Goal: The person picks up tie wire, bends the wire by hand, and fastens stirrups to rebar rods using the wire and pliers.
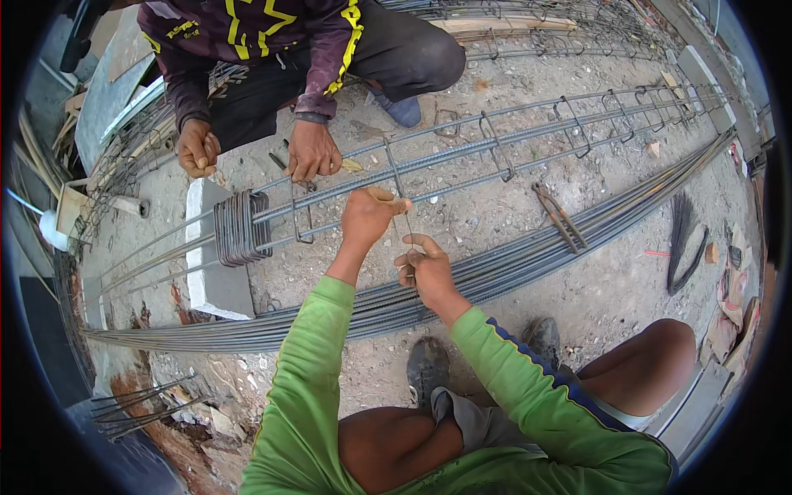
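Long steel rebars [445, 159] with wire stirrups spaced along them form a cage across the ground. My left hand [370, 213] pinches a thin tie wire [409, 229] at a stirrup [392, 166], close to the near rebar. Just below it, my right hand [427, 269] has its fingers around the wire's lower part, the thumb and forefinger bent. A stack of stirrups [241, 228] sits on the cage's left part. Pincers [560, 216] with rusty handles lie on a bundle of loose rebars [495, 272] between the cage and my feet.
Across the cage squats a co-worker, whose hand [314, 151] is at another stirrup [294, 210]. Pale blocks [223, 281] [708, 86] support the cage's ends. A bunch of dark tie wire [680, 229] lies at the right, and more cages [526, 43] lie behind.
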Tool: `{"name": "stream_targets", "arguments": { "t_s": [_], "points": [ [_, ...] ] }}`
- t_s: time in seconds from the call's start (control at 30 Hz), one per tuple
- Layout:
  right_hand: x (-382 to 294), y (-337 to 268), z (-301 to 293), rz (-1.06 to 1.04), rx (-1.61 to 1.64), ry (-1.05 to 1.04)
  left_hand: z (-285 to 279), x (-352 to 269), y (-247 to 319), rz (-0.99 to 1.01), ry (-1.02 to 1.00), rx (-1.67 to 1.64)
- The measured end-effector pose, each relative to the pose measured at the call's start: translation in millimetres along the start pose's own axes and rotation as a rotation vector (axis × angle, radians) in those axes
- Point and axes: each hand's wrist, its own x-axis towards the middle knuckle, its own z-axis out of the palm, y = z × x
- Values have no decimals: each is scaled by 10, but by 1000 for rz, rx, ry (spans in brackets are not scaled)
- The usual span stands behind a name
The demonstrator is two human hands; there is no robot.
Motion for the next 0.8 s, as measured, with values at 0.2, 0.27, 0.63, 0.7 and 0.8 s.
{"name": "stream_targets", "arguments": {
  "t_s": [0.2,0.27,0.63,0.7,0.8],
  "points": [
    [85,-159,-98,53,34,-63,-17,77,-30,-43,-100,-175],
    [74,-203,-94,64,58,-46,16,109,-77,-63,-89,-310],
    [87,-373,53,196,196,30,11,14,169,-118,-21,-468],
    [89,-359,25,181,183,31,19,7,181,-138,-14,-490],
    [85,-395,31,164,160,37,52,-3,169,-111,-1,-507]
  ]
}}
